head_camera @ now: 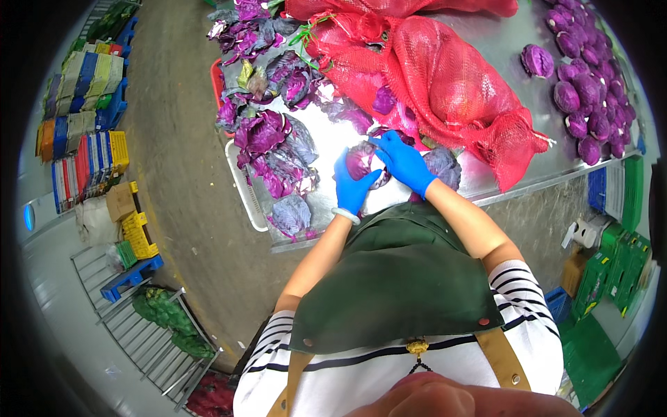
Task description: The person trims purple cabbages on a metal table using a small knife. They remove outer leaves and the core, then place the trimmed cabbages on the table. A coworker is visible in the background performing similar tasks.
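Note:
A red cabbage head with a pale patch on its side is between my gloved hands at the steel table's near edge. My left hand, in a blue glove, cups its left and near side, thumb stretched across the front. From the right, my right hand, also gloved in blue, grips the upper right side; its fingertips are partly hidden. Close beside my right wrist sits another dark-leaved cabbage. Loose purple outer leaves are heaped left of my hands.
Red mesh sacks with cabbages inside lie across the steel table. Many cabbage heads are piled at the right, one head apart. A white crate stands against the left edge. Green crates stand on the floor at right.

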Motion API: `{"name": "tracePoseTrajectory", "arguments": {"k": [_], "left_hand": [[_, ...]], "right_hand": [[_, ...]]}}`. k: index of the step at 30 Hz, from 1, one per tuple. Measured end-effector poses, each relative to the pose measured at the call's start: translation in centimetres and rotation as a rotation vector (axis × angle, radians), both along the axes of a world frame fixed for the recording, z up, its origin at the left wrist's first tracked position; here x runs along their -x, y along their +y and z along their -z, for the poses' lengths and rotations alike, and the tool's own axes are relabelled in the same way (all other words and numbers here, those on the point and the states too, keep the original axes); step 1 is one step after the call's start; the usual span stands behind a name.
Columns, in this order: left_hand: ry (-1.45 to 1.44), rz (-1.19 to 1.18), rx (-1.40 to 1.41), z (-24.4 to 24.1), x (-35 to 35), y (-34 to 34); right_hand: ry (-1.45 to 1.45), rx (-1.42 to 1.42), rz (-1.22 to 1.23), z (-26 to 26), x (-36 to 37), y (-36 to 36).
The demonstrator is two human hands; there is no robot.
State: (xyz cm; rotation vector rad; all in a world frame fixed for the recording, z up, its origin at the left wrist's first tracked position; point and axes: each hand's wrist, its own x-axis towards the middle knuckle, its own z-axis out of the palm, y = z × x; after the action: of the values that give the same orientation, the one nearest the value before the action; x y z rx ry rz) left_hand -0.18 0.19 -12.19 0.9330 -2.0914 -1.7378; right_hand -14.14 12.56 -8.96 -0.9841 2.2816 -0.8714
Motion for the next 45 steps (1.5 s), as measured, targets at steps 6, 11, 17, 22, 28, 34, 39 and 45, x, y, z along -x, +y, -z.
{"name": "tracePoseTrajectory", "arguments": {"k": [6, 11, 17, 22, 28, 34, 39, 45], "left_hand": [[-0.006, 0.149, 0.065, -0.7, 1.5, -1.3], [-0.030, 0.475, -0.094, 0.5, -0.8, -5.2], [0.156, 0.205, -0.254, 0.4, -1.1, -3.7], [0.050, -0.108, 0.006, 0.0, -0.3, -0.8], [-0.007, 0.161, 0.079, -1.8, -0.1, -2.4], [-0.249, 0.184, 0.146, -3.5, 1.9, -1.8], [-0.388, 0.166, 0.270, -3.9, 3.1, -1.8], [-0.444, 0.180, 0.305, -4.6, 4.2, -1.8]], "right_hand": [[0.043, 0.062, 0.237, 5.2, 3.0, -0.2], [0.031, -0.204, 0.251, 6.7, 3.0, 2.0], [0.035, 0.252, -0.028, -0.1, -0.2, 1.7], [-0.021, 0.172, -0.149, -1.2, 0.0, 1.3], [0.097, 0.055, -0.227, -3.1, -0.4, 1.0], [0.138, -0.192, -0.154, -4.2, -1.0, 0.0], [0.095, -0.060, 0.038, -1.7, -0.6, -0.8], [0.116, -0.121, 0.064, -0.5, 0.3, -1.4]]}}
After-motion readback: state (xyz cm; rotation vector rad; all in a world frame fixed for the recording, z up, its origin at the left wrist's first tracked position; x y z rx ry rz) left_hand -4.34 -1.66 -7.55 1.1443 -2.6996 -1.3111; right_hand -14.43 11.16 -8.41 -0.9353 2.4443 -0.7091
